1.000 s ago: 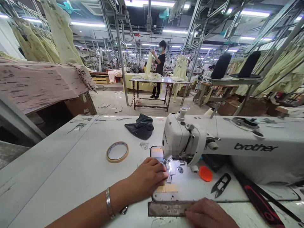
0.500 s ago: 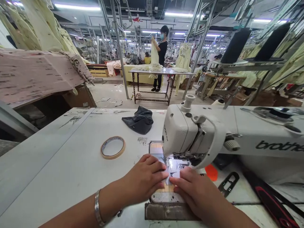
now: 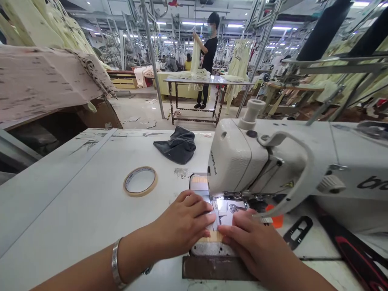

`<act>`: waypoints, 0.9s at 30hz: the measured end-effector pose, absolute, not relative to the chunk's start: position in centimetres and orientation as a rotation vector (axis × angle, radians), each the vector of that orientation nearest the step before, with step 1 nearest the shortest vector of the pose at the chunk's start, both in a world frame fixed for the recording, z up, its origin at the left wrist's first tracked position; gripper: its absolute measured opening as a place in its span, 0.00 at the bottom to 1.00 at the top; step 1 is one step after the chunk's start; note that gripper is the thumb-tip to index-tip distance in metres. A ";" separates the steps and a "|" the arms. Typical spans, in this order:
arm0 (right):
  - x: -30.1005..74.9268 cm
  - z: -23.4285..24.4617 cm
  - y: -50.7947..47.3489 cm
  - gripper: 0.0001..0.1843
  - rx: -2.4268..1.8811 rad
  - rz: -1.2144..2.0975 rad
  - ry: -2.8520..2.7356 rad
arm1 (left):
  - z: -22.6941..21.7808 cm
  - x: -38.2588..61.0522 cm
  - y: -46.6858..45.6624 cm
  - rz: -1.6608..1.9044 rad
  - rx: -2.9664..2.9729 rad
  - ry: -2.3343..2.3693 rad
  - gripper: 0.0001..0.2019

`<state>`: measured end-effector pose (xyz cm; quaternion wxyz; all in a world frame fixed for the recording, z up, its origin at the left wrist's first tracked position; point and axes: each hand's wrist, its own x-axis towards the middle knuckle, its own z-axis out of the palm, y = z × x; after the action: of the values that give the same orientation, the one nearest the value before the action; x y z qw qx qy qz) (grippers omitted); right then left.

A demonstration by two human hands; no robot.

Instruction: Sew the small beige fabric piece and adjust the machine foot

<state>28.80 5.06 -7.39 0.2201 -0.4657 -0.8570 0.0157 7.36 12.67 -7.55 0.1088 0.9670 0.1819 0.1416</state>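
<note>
Under the head of the white sewing machine (image 3: 242, 161), on the near right part of the desk (image 3: 75, 210), both hands lie flat with their fingertips almost meeting over a small tan strip (image 3: 214, 237) on the metal plate. Left hand (image 3: 184, 224) has its grip spread, fingers stretched out and pressing down, clasping nothing; right hand (image 3: 254, 242) is likewise laid open, its fingers resting on the strip's right end. A dark metal bar (image 3: 212, 268) runs along the desk's near edge, just under both wrists. Between hands and needle the room is tight; the machine arm closes off the right and far side. Left of the hands the desk is broad, with a roll of tape (image 3: 140, 181) lying well apart and a dark cloth (image 3: 178, 145) near the far edge. Black thread snips (image 3: 298, 232) and an orange piece (image 3: 276, 220) lie right of the right hand, beneath the machine arm
</note>
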 end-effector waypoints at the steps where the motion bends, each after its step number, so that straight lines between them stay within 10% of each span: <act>1: 28.8 -7.4 5.1 0.15 -1.296 0.059 -2.378 | -7.6 7.4 12.7 0.428 2.849 0.536 0.13; 27: 29.2 -7.9 5.0 0.13 -1.332 0.172 -2.413 | -7.6 7.5 12.7 0.507 2.901 0.533 0.12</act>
<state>29.20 5.02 -7.86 0.1890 -0.4735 -0.8581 0.0613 7.53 12.66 -7.58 0.0744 0.9666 0.1777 0.1690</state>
